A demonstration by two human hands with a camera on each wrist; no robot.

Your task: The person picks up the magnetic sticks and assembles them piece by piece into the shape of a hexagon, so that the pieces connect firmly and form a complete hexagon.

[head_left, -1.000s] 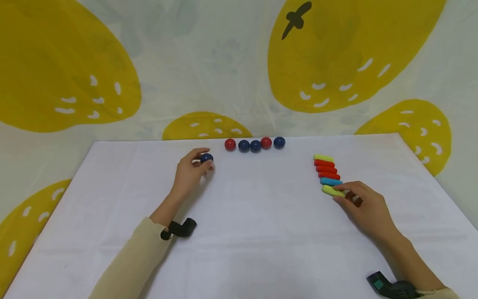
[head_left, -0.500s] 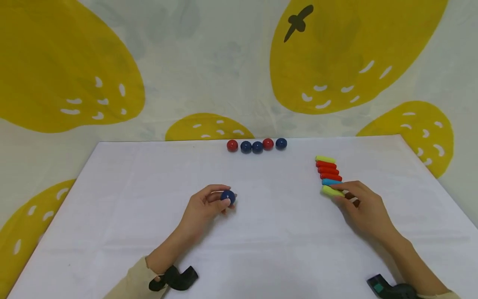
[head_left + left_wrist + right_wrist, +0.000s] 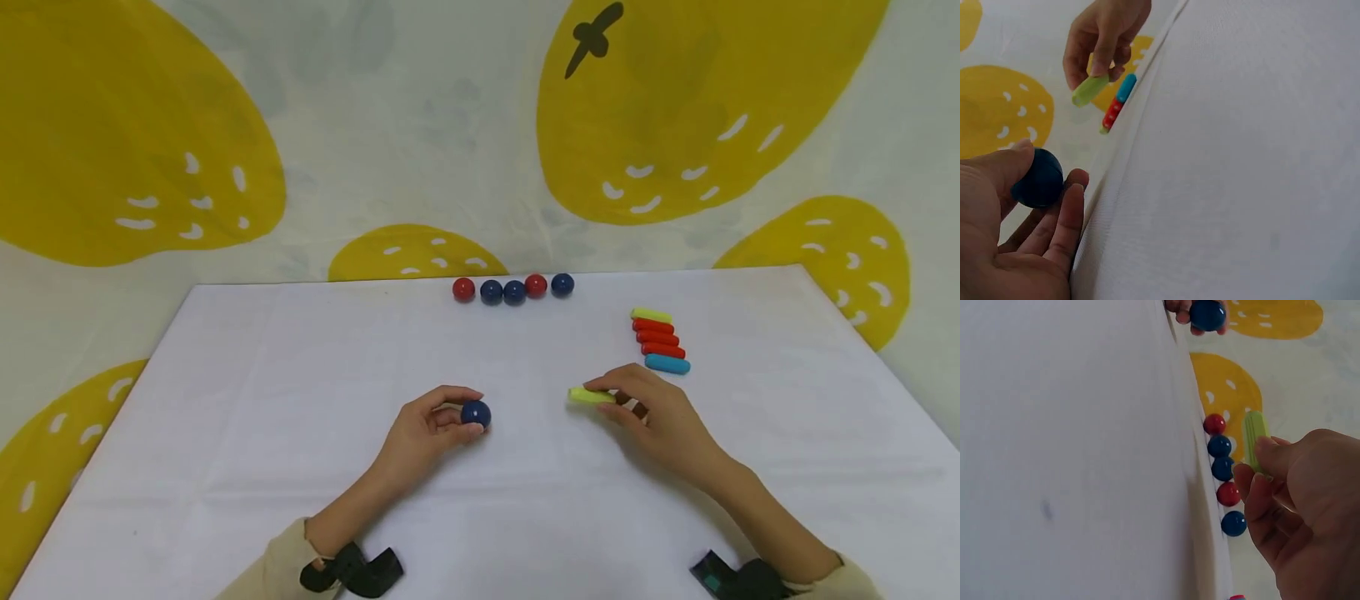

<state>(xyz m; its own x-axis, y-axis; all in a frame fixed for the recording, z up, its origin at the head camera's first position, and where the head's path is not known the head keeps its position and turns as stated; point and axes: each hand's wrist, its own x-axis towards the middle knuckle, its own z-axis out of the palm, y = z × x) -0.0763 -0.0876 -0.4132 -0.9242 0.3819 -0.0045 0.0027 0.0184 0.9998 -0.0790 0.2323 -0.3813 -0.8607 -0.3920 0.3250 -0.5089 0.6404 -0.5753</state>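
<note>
My left hand (image 3: 427,433) pinches a dark blue ball (image 3: 476,414) between thumb and fingers over the middle of the table; the same blue ball (image 3: 1040,178) shows large in the left wrist view. To its right, my right hand (image 3: 663,421) holds a short yellow-green stick (image 3: 591,396) by one end, the free end pointing left toward the ball. In the right wrist view the stick (image 3: 1252,434) has a ridged side and sits between thumb and fingertips. Ball and stick are apart from each other.
Along the far table edge runs a row of red and blue balls (image 3: 514,292). At the right lies a slanted column of sticks: yellow-green (image 3: 652,315), several red (image 3: 657,337), and blue (image 3: 667,364) nearest me. A white cloth (image 3: 300,358) covers the table.
My left hand has carried the blue ball toward me and to the right. My right hand has taken the near yellow-green stick from the column and moved it left.
</note>
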